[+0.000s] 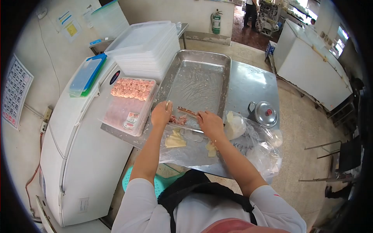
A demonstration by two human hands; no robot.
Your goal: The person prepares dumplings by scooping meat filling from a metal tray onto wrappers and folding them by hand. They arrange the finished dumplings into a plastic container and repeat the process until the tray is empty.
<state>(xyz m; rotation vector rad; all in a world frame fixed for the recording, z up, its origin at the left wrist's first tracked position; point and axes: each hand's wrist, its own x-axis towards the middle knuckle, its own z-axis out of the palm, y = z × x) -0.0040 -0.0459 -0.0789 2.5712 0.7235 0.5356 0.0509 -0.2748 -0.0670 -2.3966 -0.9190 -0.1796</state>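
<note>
A large metal tray point(202, 83) holds a small heap of ground meat point(178, 120) at its near end, with smears and bits across its floor. My left hand point(161, 114) is closed at the tray's near left corner; a small pale thing shows at its fingers, too small to name. Across the near end, my right hand point(211, 124) grips a narrow reddish-brown strip point(187, 112), whose tip points left above the meat. Pale yellow wrappers point(175, 139) lie on the metal table just in front of the tray. Beside my right hand is a white roll-like bundle point(235, 126).
Left of the tray is a clear-lidded box point(128, 106) with rows of pinkish meat portions. Behind it rise stacked white trays point(143, 48). A lidded pot point(266, 114) and clear plastic bags point(266, 155) stand at right. A white freezer point(89, 155) borders the table's left.
</note>
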